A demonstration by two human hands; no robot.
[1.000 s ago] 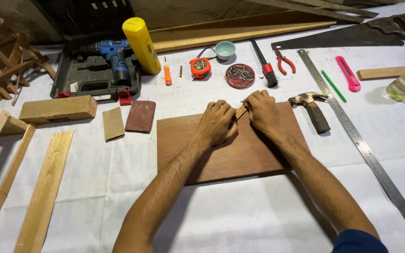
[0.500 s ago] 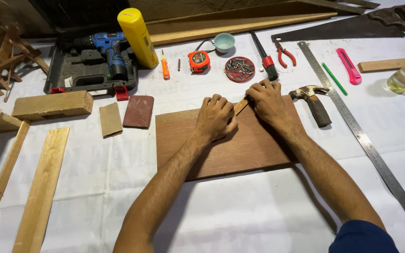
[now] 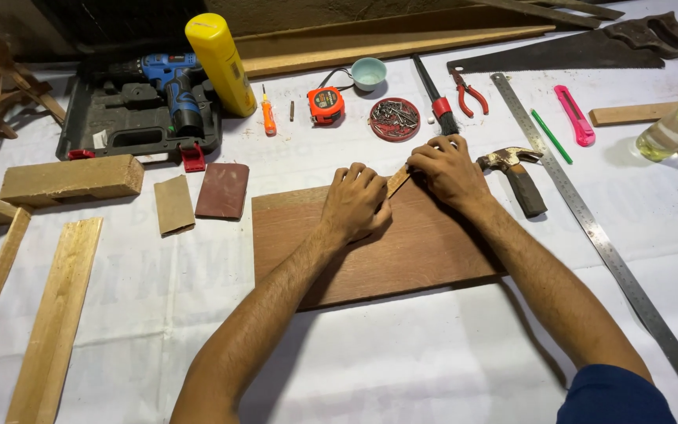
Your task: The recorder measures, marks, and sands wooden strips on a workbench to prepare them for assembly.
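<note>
- The left hand lies in the middle of the frame on the brown board; its fingers are curled down on the lower end of a small wooden strip
- The right hand is just beside it, a little higher; its fingers close together on the upper end of the same strip
- The strip lies tilted at the top edge of the board, between both hands, mostly hidden by them
- A hammer rests just right of the right hand; a long steel ruler runs down the right side
- A round tin of nails and an orange tape measure stand above the hands; the blue drill sits in its case at upper left
</note>
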